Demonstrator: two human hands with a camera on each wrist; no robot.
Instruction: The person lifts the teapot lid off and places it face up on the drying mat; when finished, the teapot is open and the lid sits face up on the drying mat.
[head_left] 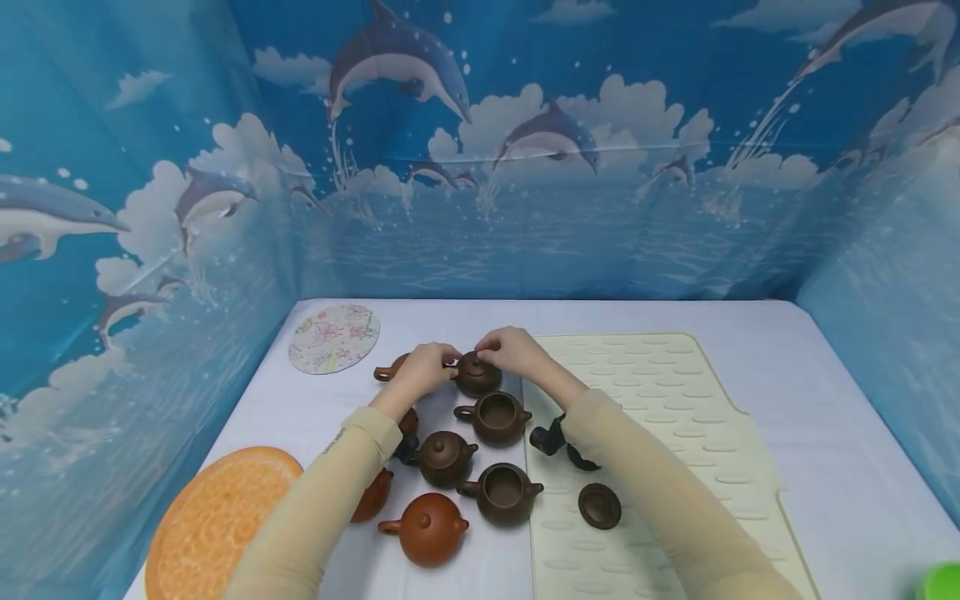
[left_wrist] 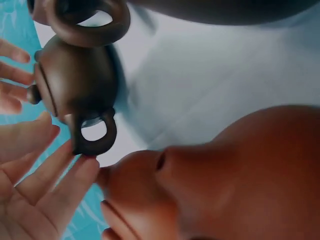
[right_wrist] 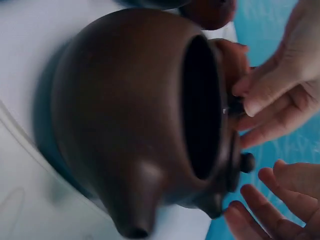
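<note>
A dark brown teapot [head_left: 477, 377] with its lid on stands at the far end of a row of teapots. My left hand [head_left: 426, 371] is at its left side, thumb and fingertips pinching the looped handle [left_wrist: 97, 142]. My right hand [head_left: 517, 353] hovers at the lid, its fingers spread and apart from the lid knob [right_wrist: 247, 162]. Just nearer stands a lidless dark teapot [head_left: 498, 418], its mouth open upward. A reddish-brown teapot [left_wrist: 142, 185] sits beside the left fingertips, partly hidden by that hand in the head view.
Nearer stand a lidded dark teapot [head_left: 446, 458], another lidless one [head_left: 505, 495] and an orange-brown teapot [head_left: 432, 530]. A loose dark lid [head_left: 599, 506] lies on the cream mat [head_left: 720, 433]. An orange round mat [head_left: 225, 517] and a floral disc [head_left: 334, 339] lie left.
</note>
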